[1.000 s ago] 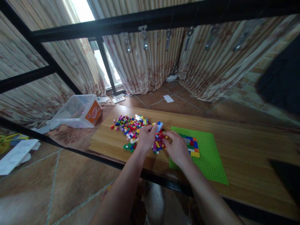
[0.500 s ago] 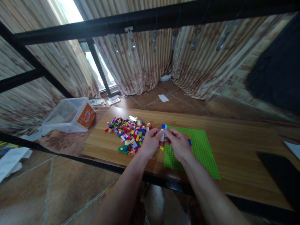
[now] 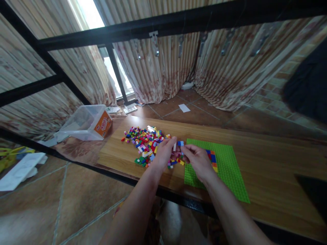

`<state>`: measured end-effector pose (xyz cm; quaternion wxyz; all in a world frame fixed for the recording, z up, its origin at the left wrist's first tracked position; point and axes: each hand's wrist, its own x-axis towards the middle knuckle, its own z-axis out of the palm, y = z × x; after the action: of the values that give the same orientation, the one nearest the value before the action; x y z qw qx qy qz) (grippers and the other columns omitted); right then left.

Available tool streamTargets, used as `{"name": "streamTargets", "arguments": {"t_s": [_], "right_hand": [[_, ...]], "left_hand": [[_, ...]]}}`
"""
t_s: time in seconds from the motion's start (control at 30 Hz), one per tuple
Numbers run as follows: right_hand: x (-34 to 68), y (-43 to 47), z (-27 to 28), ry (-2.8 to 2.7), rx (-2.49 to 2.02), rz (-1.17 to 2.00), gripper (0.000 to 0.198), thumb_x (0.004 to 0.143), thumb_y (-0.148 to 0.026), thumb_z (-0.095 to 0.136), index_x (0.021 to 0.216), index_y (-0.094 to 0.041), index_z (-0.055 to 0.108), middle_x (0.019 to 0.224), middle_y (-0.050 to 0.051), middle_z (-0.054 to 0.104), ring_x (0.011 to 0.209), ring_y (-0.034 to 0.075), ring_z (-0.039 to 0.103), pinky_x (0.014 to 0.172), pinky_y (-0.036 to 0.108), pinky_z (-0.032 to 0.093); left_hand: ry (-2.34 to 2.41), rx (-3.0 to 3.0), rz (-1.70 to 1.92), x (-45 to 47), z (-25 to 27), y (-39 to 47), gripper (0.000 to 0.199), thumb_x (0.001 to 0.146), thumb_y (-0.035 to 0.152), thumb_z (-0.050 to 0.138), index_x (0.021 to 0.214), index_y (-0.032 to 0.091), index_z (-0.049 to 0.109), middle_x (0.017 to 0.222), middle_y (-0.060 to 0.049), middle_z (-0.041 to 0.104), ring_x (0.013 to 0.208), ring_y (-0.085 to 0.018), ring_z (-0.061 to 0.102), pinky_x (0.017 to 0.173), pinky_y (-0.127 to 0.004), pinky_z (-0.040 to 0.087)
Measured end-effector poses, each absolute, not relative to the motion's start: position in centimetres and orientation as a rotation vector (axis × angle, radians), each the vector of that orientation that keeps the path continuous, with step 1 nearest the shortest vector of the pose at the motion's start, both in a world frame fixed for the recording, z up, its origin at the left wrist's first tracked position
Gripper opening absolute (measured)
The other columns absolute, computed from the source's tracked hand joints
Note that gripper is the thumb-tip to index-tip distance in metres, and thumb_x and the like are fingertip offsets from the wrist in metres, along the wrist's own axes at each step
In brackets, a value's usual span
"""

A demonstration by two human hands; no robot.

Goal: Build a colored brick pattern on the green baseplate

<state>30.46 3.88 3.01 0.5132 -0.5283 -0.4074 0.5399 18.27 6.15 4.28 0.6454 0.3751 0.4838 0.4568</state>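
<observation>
My left hand [image 3: 165, 153] is closed, pinching a narrow white toy brick [image 3: 174, 147] at its fingertips above the edge of the pile. Just right of it, my right hand [image 3: 198, 159] is closed too, its fingertips on a small blue and light-blue brick piece [image 3: 180, 143]. Under my right forearm and hand lies a green studded baseplate [image 3: 228, 170]. A patch of red, blue, orange and yellow bricks [image 3: 212, 158] sits on it, partly covered by my right hand. Loose multicoloured bricks [image 3: 143, 139] are heaped to the left, some beneath my left hand.
A clear plastic box [image 3: 81, 124] with an orange label stands at the left end of the wooden table [image 3: 268, 160]. A dark flat object [image 3: 311, 194] lies at the right edge. A black metal bar [image 3: 178, 25] crosses in front of the curtains.
The white brick and the blue piece, close together before, now sit slightly apart, one at each hand. My view has turned a little left, uncovering more of the bricks on the baseplate.
</observation>
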Motion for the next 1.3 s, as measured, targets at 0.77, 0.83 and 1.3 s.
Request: {"name": "streamTargets", "arguments": {"t_s": [0.77, 0.83, 1.3], "right_hand": [[30.4, 3.7, 1.1, -1.898, -1.773, 0.459, 0.013, 0.081, -0.019, 0.056, 0.085, -0.019, 0.068, 0.085, 0.006, 0.068, 0.079, 0.020, 0.061, 0.073, 0.031, 0.042], [30.3, 3.6, 1.1, -1.889, -1.771, 0.488, 0.013, 0.080, -0.018, 0.057, 0.087, -0.019, 0.068, 0.085, 0.006, 0.067, 0.080, 0.020, 0.062, 0.074, 0.031, 0.043], [31.2, 3.4, 0.6, -1.870, -1.696, 0.487, 0.020, 0.080, -0.031, 0.055, 0.089, -0.018, 0.068, 0.089, 0.007, 0.069, 0.078, 0.021, 0.065, 0.072, 0.034, 0.047]], "left_hand": [[1.930, 2.062, 0.540, 15.6, 4.4, 5.7, 0.014, 0.081, 0.017, 0.051, 0.086, 0.019, 0.064, 0.090, -0.009, 0.067, 0.081, -0.022, 0.062, 0.069, -0.029, 0.042], [1.921, 2.075, 0.517, 15.3, 4.3, 5.8, 0.014, 0.080, 0.017, 0.054, 0.088, 0.021, 0.065, 0.093, -0.008, 0.068, 0.085, -0.023, 0.063, 0.072, -0.029, 0.044], [2.034, 1.665, 0.853, 10.4, 4.6, 7.3, 0.027, 0.076, 0.014, 0.057, 0.098, 0.021, 0.071, 0.097, -0.004, 0.074, 0.093, -0.018, 0.067, 0.086, -0.028, 0.048]]}}
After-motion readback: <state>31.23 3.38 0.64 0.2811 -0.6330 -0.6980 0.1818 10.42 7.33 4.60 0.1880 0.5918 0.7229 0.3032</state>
